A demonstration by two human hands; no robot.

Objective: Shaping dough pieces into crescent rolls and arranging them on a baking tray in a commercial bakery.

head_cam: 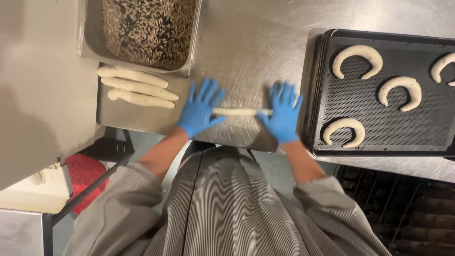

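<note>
Both my hands wear blue gloves and lie flat on a thin rope of pale dough (241, 112) on the steel table (246, 42). My left hand (200, 108) presses on the rope's left end with fingers spread. My right hand (283, 113) presses on its right end, fingers also spread. Only the middle of the rope shows between the palms. Three thicker dough sticks (137, 86) lie side by side to the left of my left hand.
A steel pan of mixed seeds (148, 29) stands at the back left. A dark perforated baking tray (379, 102) on the right holds several crescent-shaped dough pieces (356, 60). Dark racks sit below the table at the right, a red object at the lower left.
</note>
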